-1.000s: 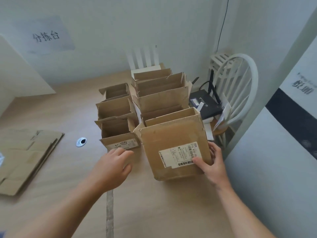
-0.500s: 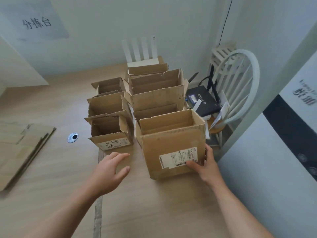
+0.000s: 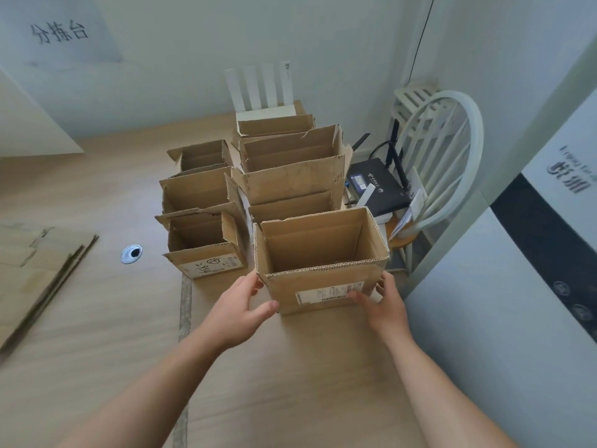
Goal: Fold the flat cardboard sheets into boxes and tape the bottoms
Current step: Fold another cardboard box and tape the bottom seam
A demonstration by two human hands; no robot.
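- Head view: I am watching the front box (image 3: 326, 286) standing upright, open top up, on the table (image 3: 290, 367). Its printed label (image 3: 329, 294) is facing me.
- The left hand (image 3: 240, 310) is cupping the box's near-left corner. Its thumb is lying low on the labelled face and its fingers are curling lightly onto the left wall.
- The right hand (image 3: 386, 305) is gripping the near-right corner. Its thumb is pressing on the label and its fingers are wrapping round the right wall. The box is sitting clamped between the two hands.
- Behind the front box, more large boxes (image 3: 290, 176) are standing in a line, all erected with open tops.
- To the left of the front box, a column of small boxes (image 3: 206, 263) is standing just beside it, also erected.
- Well to the left of the front box, a stack of flat sheets (image 3: 35, 263) is lying unfolded.
- Between that stack and the front box, a round cable grommet (image 3: 131, 253) is showing in the tabletop.
- To the right of and behind the front box, a white chair (image 3: 452, 163) is carrying a black router (image 3: 378, 185).
- I am seeing no tape roll or dispenser anywhere.
- Progress, my judgement: I am reading the front box as folded and being set into line. Several boxes are done and the flat stack is waiting. No underside is showing, so I cannot tell which bottoms are taped.
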